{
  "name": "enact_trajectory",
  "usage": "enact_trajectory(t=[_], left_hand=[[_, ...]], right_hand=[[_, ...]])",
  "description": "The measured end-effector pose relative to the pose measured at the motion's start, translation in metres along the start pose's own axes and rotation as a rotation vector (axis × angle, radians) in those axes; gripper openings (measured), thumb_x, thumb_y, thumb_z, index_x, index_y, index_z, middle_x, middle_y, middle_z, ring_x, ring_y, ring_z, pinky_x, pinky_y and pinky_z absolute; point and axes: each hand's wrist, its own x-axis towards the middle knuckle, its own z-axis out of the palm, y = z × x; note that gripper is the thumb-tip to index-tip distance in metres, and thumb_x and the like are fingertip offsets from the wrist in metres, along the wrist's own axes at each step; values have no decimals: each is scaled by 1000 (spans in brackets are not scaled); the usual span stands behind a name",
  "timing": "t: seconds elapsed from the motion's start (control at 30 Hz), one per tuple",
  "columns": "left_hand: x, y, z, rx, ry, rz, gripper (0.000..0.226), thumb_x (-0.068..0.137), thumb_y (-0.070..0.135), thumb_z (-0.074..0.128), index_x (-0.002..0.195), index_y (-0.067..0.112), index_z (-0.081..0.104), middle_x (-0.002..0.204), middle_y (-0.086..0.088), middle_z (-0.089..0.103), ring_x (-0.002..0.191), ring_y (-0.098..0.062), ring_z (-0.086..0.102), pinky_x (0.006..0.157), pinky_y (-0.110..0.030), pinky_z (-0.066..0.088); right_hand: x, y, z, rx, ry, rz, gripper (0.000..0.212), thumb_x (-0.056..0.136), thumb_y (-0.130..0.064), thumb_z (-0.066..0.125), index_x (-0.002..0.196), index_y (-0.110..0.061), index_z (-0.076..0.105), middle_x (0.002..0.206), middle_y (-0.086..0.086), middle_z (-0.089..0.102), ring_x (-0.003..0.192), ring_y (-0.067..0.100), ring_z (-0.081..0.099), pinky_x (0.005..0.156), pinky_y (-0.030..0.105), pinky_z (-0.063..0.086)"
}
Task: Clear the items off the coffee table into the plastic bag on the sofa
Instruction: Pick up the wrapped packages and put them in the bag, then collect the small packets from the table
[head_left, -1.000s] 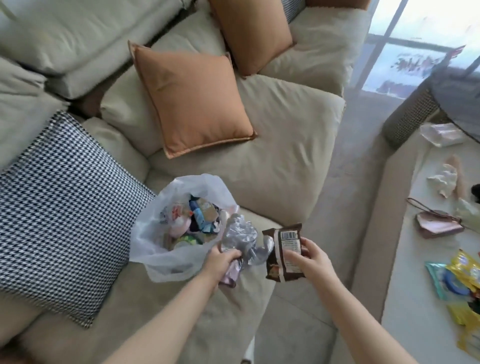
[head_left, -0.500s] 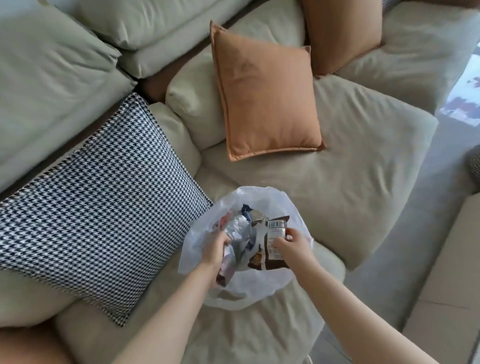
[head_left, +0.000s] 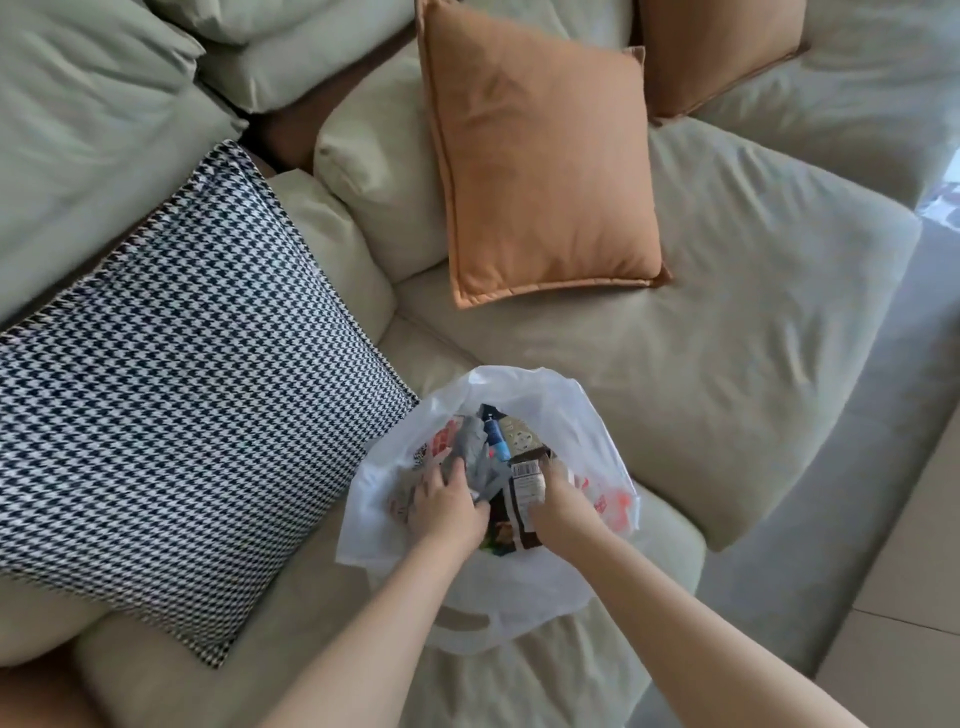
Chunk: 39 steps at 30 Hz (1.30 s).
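Note:
A white plastic bag (head_left: 587, 415) stands open on the sofa seat, holding several wrappers. Both my hands reach into its mouth. My left hand (head_left: 447, 504) grips a crumpled silver foil wrapper (head_left: 480, 467) inside the bag. My right hand (head_left: 563, 501) holds a brown snack packet (head_left: 522, 506) with a white barcode label, pushed down into the bag beside the foil. The coffee table is out of view.
The beige sofa (head_left: 727, 338) fills the view. A houndstooth cushion (head_left: 182, 405) lies left of the bag, touching it. An orange cushion (head_left: 540, 171) leans behind it, a second orange cushion (head_left: 711, 47) further back. Grey floor (head_left: 893, 467) runs along the right.
Both hands have moved from in front of the bag into its mouth, carrying the foil wrapper and the brown packet down inside. The view has swung left, off the coffee table.

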Motion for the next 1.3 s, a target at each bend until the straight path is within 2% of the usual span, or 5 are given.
enact_trajectory(t=[0.2, 0.33, 0.5, 0.63, 1.3], left_hand=[[-33, 11, -10, -103, 76, 65, 52, 91, 30, 51, 140, 20, 37, 144, -6, 39, 129, -26, 41, 103, -42, 43], [-77, 35, -32, -131, 125, 132, 44, 91, 30, 47, 134, 22, 47, 133, -2, 52, 119, -22, 52, 95, -36, 47], [-122, 60, -31, -144, -24, 273, 28, 91, 36, 49, 114, 25, 62, 113, 3, 67, 109, -20, 60, 87, -27, 47], [-152, 77, -5, -28, -146, 400, 30, 90, 40, 49, 113, 26, 63, 115, 2, 67, 108, -21, 61, 89, -30, 49], [-327, 187, 216, 454, -437, 770, 27, 91, 42, 47, 107, 27, 64, 113, 8, 67, 108, -15, 60, 87, -27, 47]], right_hand=[[-28, 9, -15, 168, 155, -114, 43, 88, -14, 43, 130, -20, 46, 124, 5, 58, 116, 22, 54, 97, 33, 45], [-71, 30, -28, 382, 160, -135, 39, 90, -15, 49, 128, -18, 47, 115, 7, 60, 94, 21, 60, 67, 22, 46], [-122, 76, -33, 317, 310, -119, 39, 93, -17, 48, 131, -15, 47, 108, 2, 65, 97, 17, 59, 78, 21, 40], [-158, 133, -20, 281, 383, 14, 39, 92, -23, 50, 130, -16, 50, 117, 3, 63, 109, 19, 57, 90, 25, 41], [-308, 418, 76, 782, 639, 550, 29, 94, -22, 48, 120, -11, 58, 122, 9, 60, 112, 24, 57, 92, 29, 44]])
